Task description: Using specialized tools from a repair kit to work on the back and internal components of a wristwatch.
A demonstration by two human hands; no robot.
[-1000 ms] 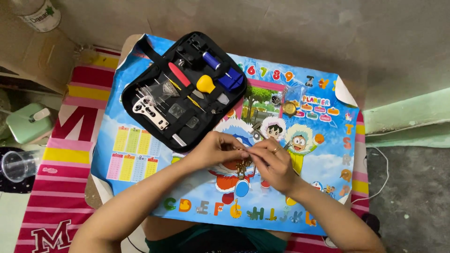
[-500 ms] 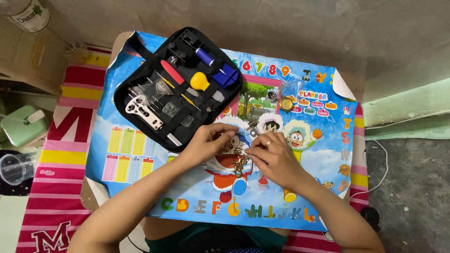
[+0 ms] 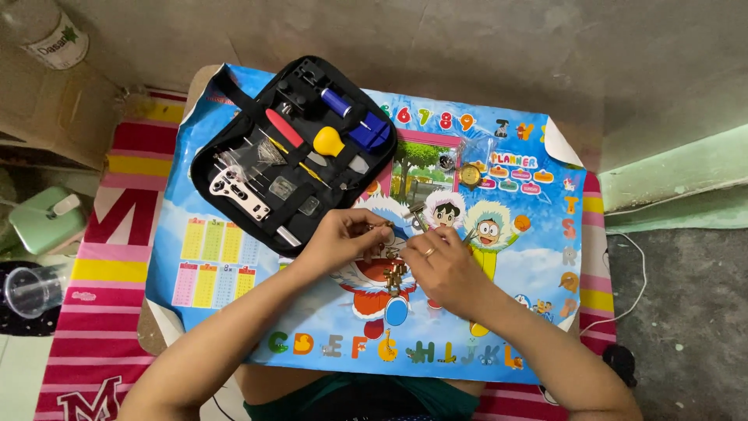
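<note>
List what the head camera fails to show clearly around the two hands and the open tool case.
- Head view: the small gold piece between the left hand and right hand is mostly covered by fingers and too small to identify.
- Small round parts right of the tool case: too small to tell apart.
- Bottle, top left: cut off by the frame edge.
- Table under the poster: almost wholly covered.

Small gold piece (image 3: 392, 273) half-hidden between fingers (image 3: 372, 232)

a small table (image 3: 160, 343) under a bright cartoon poster (image 3: 234, 257) stands on a pink striped mat (image 3: 93, 234), with bare grey concrete floor (image 3: 483, 47) beyond and a pale green ledge (image 3: 678, 168) at the side.
</note>
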